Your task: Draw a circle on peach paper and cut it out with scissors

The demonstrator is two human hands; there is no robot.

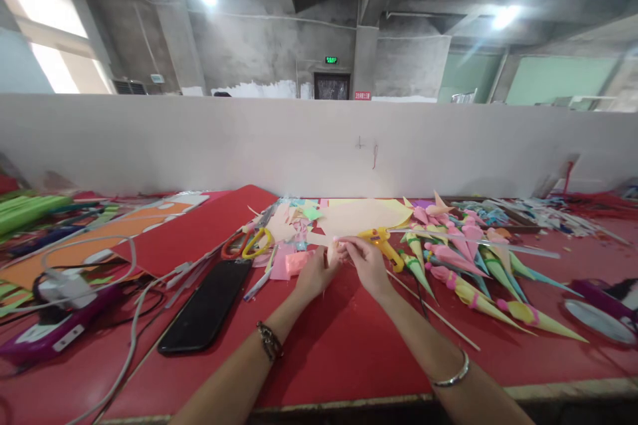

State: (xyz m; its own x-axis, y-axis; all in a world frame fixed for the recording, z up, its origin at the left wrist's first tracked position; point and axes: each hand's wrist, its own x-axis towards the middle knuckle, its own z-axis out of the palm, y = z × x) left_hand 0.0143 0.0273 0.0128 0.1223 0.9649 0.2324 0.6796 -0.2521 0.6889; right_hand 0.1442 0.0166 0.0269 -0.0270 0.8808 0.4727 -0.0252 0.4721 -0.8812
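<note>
Your left hand (pixel 315 273) is closed on a small pale pink piece (pixel 337 250), which you hold above the middle of the table (pixel 326 365); its exact form is too small and too covered to make out. Your right hand (pixel 367 264) meets the piece from the other side, thumb and forefinger brought close at its edge, though you cannot tell whether they pinch it or only touch it. A dark bracelet (pixel 270 341) circles your left wrist, a silver bangle (pixel 454 372) your right forearm. Just beside your right hand lies a yellow glue gun (pixel 381 246); a thin pale stick (pixel 441 318) slants across the table below it. Just left of your left hand lies a coral-pink packet (pixel 298 262), with yellow-handled scissors (pixel 258 244) farther left and a black phone (pixel 207 309) nearer to you, its long side slanting. Beyond your hands a pale sheet (pixel 366 216) lies flat. To the right, pointed paper cones (pixel 473 246) in pink, green, yellow and blue lie heaped, many tips toward you. To the left spread a large red sheet (pixel 192 232) and, near the edge of view, a purple power strip (pixel 64 334). A white partition (pixel 279 146) stands behind the table.
</note>
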